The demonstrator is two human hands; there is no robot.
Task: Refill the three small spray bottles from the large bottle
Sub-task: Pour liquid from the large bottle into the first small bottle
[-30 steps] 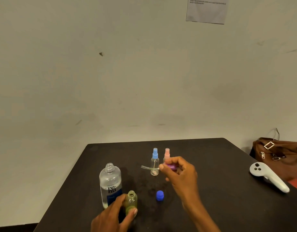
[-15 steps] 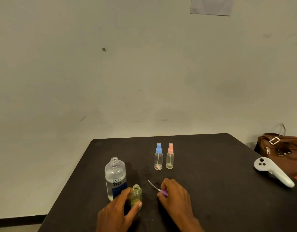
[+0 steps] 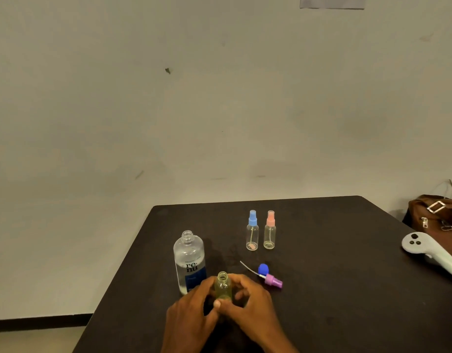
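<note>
Grip: left hand point(image 3: 191, 314) and right hand point(image 3: 255, 307) both curl round the uncapped green bottle point(image 3: 222, 286), upright. Open large bottle point(image 3: 189, 258) upright just left; left hand nearer.

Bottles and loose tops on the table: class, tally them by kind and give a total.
Small spray bottles: 3 (blue-topped bottle, pink-topped bottle, uncapped yellowish bottle)
Large bottle: 1
Purple spray head: 1
Blue cap: 1
Total: 6
</note>
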